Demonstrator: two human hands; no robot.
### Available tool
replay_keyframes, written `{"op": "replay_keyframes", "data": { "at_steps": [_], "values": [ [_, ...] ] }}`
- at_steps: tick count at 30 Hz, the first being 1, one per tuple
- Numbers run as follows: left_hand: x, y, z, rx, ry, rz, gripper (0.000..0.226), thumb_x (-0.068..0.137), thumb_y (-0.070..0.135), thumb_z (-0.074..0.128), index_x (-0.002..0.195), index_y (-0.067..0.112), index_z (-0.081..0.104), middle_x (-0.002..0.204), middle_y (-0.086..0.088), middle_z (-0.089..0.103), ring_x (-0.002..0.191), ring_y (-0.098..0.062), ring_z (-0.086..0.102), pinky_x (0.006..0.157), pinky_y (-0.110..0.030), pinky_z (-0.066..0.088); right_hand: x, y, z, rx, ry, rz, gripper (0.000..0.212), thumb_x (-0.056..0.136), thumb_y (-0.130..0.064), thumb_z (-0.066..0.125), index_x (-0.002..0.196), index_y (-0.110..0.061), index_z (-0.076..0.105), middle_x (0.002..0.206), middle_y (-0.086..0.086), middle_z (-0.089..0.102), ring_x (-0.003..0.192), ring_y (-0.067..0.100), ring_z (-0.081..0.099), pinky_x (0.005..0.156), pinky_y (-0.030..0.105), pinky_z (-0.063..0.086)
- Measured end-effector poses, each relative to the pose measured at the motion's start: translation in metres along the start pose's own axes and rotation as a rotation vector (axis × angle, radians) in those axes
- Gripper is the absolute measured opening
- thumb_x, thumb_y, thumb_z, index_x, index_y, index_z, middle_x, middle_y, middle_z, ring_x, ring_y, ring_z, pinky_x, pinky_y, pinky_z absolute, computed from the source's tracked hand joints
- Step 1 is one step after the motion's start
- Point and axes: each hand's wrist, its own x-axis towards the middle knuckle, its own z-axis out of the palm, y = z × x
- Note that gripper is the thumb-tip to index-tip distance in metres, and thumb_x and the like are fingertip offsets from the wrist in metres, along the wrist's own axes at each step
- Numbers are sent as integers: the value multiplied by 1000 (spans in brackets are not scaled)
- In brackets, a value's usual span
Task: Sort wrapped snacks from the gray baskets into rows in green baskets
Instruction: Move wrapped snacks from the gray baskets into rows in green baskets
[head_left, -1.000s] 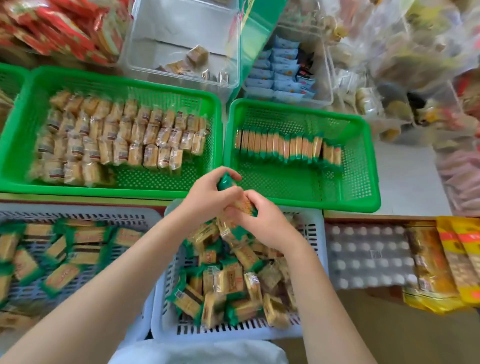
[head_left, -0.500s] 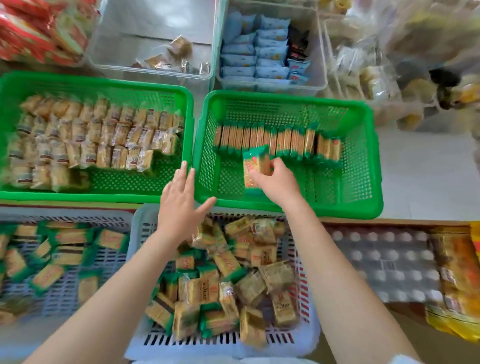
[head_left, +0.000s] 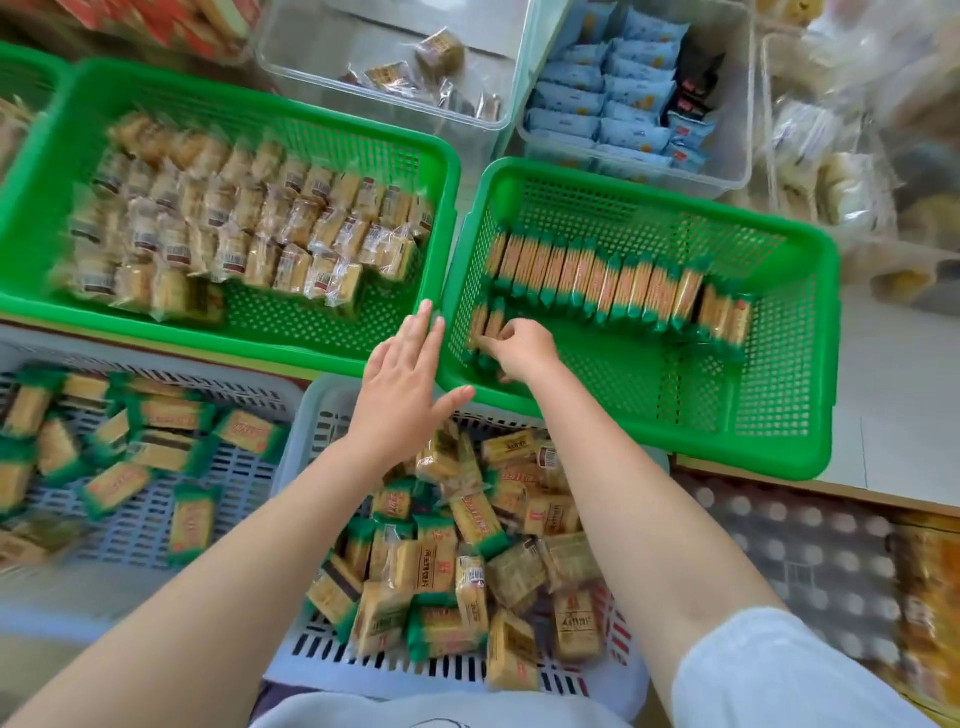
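Observation:
A green basket (head_left: 779, 447) at the right holds one long row of green-edged wrapped snacks (head_left: 613, 280) standing on edge. At its near-left corner a second row starts with a few snacks (head_left: 485, 322). My right hand (head_left: 524, 351) is inside that corner and pinches those snacks, fingers curled. My left hand (head_left: 405, 384) hovers flat with straight fingers over the gap between the two green baskets, holding nothing. Below my arms a gray basket (head_left: 322, 660) is piled with loose green-edged snacks (head_left: 457, 561).
A second green basket (head_left: 62, 104) at the left holds rows of clear-wrapped snacks (head_left: 249, 228). Another gray basket (head_left: 244, 483) at lower left has scattered green-edged snacks. Clear bins with blue packets (head_left: 613, 104) stand behind. Bagged goods fill the right side.
My right hand carried the snacks from mid-basket down to the near-left corner of the right green basket and set them there. My left hand stayed open near the basket rims.

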Motion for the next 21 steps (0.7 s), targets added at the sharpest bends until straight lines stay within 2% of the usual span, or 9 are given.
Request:
{"op": "replay_keyframes", "data": {
  "at_steps": [4, 6, 8, 11, 13, 14, 16, 19, 21],
  "values": [
    [0, -1, -2, -17, -18, 10, 87, 98, 65, 35, 161, 20, -5, 165, 3, -24, 154, -14, -12, 122, -34, -3, -16, -2, -11, -6, 34, -33, 39, 93, -46, 64, 106, -10, 62, 99, 5, 66, 88, 26, 69, 81, 41, 57],
    [-1, -2, -10, -67, -44, 29, 86, 99, 60, 42, 161, 20, -2, 166, 4, -22, 154, -16, -9, 123, -36, 0, -43, 0, -21, 112, 122, -114, 32, 94, -42, 63, 102, -11, 63, 98, 4, 68, 86, 24, 67, 74, 37, 54],
    [-3, -4, -21, -102, -84, 42, 81, 100, 49, 50, 161, 19, 5, 167, 4, -17, 155, -18, -2, 123, -39, 6, -84, 9, -28, 257, 170, -177, 23, 96, -35, 62, 97, -11, 63, 91, 2, 68, 75, 17, 66, 62, 29, 50],
    [-23, -6, -30, -140, -17, 49, 60, 101, 32, 56, 154, 13, 35, 167, -6, 11, 154, -25, 11, 123, -43, 15, -137, 42, -21, 392, 149, -167, 17, 99, -26, 59, 94, -10, 64, 85, 5, 70, 65, 13, 64, 57, 28, 52],
    [-53, -3, -24, -215, 158, 103, 36, 97, 20, 60, 131, 8, 60, 149, -16, 44, 141, -34, 36, 114, -47, 30, -158, 76, 0, 427, 100, -58, 14, 99, -23, 58, 92, -12, 64, 84, 5, 71, 66, 15, 65, 62, 34, 56],
    [-69, -2, -17, -245, 189, 129, 27, 96, 17, 61, 120, 7, 66, 135, -16, 55, 129, -35, 47, 105, -46, 38, -164, 93, 13, 411, 72, 17, 14, 99, -23, 58, 92, -13, 64, 84, 5, 71, 67, 17, 67, 67, 38, 58],
    [-96, -4, 3, -261, 56, 117, 20, 96, 19, 59, 112, 10, 69, 118, -8, 62, 113, -28, 55, 93, -41, 46, -173, 127, 43, 306, -1, 160, 14, 97, -27, 59, 95, -14, 65, 90, 4, 71, 77, 19, 69, 77, 41, 58],
    [-122, -18, 34, -134, -258, 28, 31, 98, 33, 57, 125, 19, 65, 129, -1, 59, 118, -20, 54, 95, -38, 49, -185, 155, 81, 234, -87, 233, 19, 97, -28, 60, 113, -19, 64, 112, 6, 67, 91, 19, 63, 79, 35, 53],
    [-130, -30, 46, -67, -405, 11, 43, 96, 40, 60, 135, 21, 58, 136, -2, 57, 122, -21, 53, 99, -38, 49, -189, 158, 99, 123, -115, 208, 40, 99, -32, 57, 138, -25, 55, 140, 11, 52, 115, 26, 58, 92, 36, 48]
  ]
}}
